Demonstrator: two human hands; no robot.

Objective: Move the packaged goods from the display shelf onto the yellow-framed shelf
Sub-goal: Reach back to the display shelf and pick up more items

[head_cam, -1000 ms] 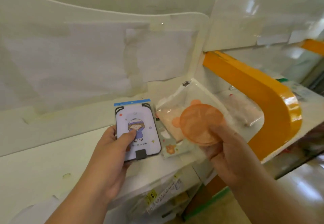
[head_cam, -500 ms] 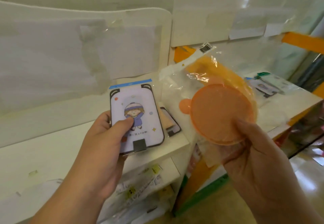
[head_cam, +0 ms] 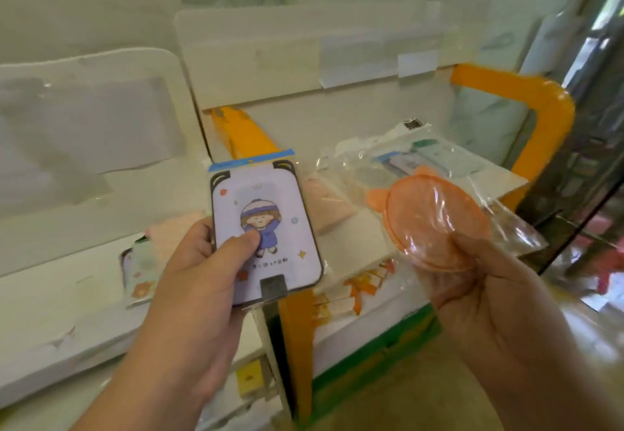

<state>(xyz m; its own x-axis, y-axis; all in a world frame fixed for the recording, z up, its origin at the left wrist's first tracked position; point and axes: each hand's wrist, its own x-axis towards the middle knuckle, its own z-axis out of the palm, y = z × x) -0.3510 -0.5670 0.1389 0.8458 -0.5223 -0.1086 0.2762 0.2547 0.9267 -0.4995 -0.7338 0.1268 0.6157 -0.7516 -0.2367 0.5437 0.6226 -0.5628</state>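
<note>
My left hand (head_cam: 199,282) grips a flat packaged card (head_cam: 270,224) printed with a cartoon girl, my thumb lying across its face. My right hand (head_cam: 479,292) pinches the lower edge of a clear plastic bag holding a round orange disc with ears (head_cam: 429,218). Both packages are held in the air in front of the yellow-framed shelf (head_cam: 543,106), whose white board (head_cam: 358,245) lies just behind them. The white display shelf (head_cam: 67,295) stretches to the left.
On the yellow-framed shelf lie a pink pouch (head_cam: 327,204) and bagged goods with green tops (head_cam: 439,157). The display shelf carries a pink package (head_cam: 169,238) and a flower-printed one (head_cam: 141,278). Glass panels stand at the right. More packs sit on lower shelves.
The view has swung right, bringing the yellow-framed shelf to the centre. Both hands have carried their packages rightward, up to that shelf's front edge. The grips are unchanged.
</note>
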